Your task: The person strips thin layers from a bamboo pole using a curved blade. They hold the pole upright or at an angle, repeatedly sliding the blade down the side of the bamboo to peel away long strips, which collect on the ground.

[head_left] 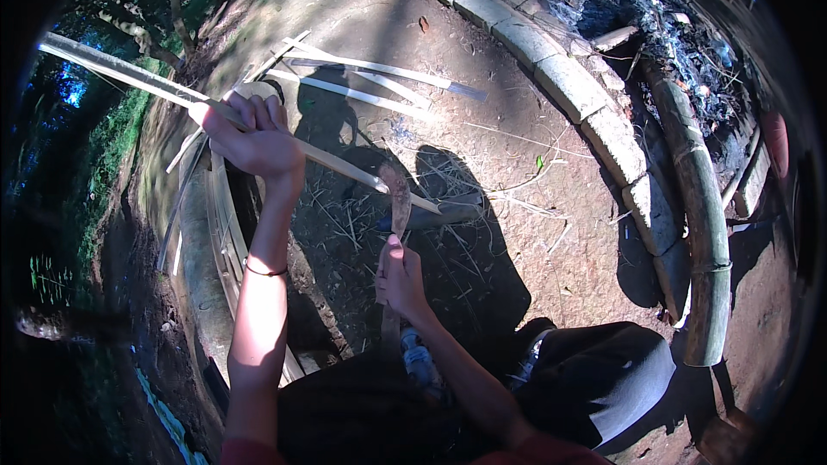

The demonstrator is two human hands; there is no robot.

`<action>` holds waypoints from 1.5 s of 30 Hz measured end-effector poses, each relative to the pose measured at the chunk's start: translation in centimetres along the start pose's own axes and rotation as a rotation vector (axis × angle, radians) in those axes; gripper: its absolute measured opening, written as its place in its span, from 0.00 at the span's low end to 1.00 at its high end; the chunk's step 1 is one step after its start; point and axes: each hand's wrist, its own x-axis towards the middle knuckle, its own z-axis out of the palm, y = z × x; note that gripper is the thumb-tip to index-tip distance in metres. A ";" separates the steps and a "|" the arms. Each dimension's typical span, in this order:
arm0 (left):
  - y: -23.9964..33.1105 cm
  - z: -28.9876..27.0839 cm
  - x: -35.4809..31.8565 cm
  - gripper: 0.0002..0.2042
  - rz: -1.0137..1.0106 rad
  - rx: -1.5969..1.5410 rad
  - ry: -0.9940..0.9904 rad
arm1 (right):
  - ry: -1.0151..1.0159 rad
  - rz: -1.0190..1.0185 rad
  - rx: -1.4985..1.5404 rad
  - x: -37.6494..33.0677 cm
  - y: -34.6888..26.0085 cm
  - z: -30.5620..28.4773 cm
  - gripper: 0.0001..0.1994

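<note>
My left hand is closed around a long split bamboo strip, which slants from the upper left down toward the middle. In my right hand is a knife with a curved, rust-brown blade, gripped low and pointing away from me. The blade lies across the strip near its lower right end, apparently touching it. Beneath that end, a dark elongated piece rests on the shaded ground among thin shavings.
Several pale bamboo strips lie on the ground ahead. More long strips lean by a log at left. On the right, a curved stone border rings ash and charred wood, with a thick bamboo pole across it.
</note>
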 end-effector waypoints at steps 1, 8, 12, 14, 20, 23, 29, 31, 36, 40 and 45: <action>0.2 -0.5 0.2 0.19 0.011 0.006 -0.028 | -0.033 0.134 0.134 -0.6 -1.4 0.4 0.22; 0.0 -0.3 0.2 0.20 0.011 0.013 -0.016 | 0.043 -0.206 -0.320 -1.3 -0.6 0.9 0.22; 0.0 -0.4 0.1 0.23 0.024 0.009 -0.069 | 0.061 -0.550 -0.510 -2.2 -2.1 1.9 0.18; 0.1 -0.2 -0.4 0.24 0.012 0.015 -0.112 | 0.068 -0.537 -0.532 -2.6 -2.3 1.9 0.16; 0.2 0.4 0.0 0.25 0.002 0.067 0.006 | 0.140 -0.470 -0.577 1.2 1.3 -0.8 0.17; 0.6 -0.7 0.1 0.24 -0.013 0.054 0.098 | 0.061 -0.156 -0.172 0.1 1.5 0.1 0.21; -0.2 -1.2 0.2 0.21 -0.047 0.029 0.002 | -0.005 -0.023 0.087 -1.0 0.1 0.6 0.24; 0.4 0.1 0.0 0.23 -0.017 0.015 0.048 | -0.006 -0.185 -0.097 -1.0 0.8 0.6 0.23; 0.6 0.4 -0.4 0.24 0.026 0.037 0.008 | 0.040 -0.551 -0.487 -2.4 -1.8 1.9 0.16; 0.4 1.4 -1.8 0.27 -0.011 0.139 -0.092 | 0.144 -0.518 -0.632 -0.7 0.7 -1.6 0.15; -0.3 -0.6 1.3 0.26 -0.038 0.050 0.088 | 0.118 -0.477 -0.523 0.9 2.0 -0.3 0.18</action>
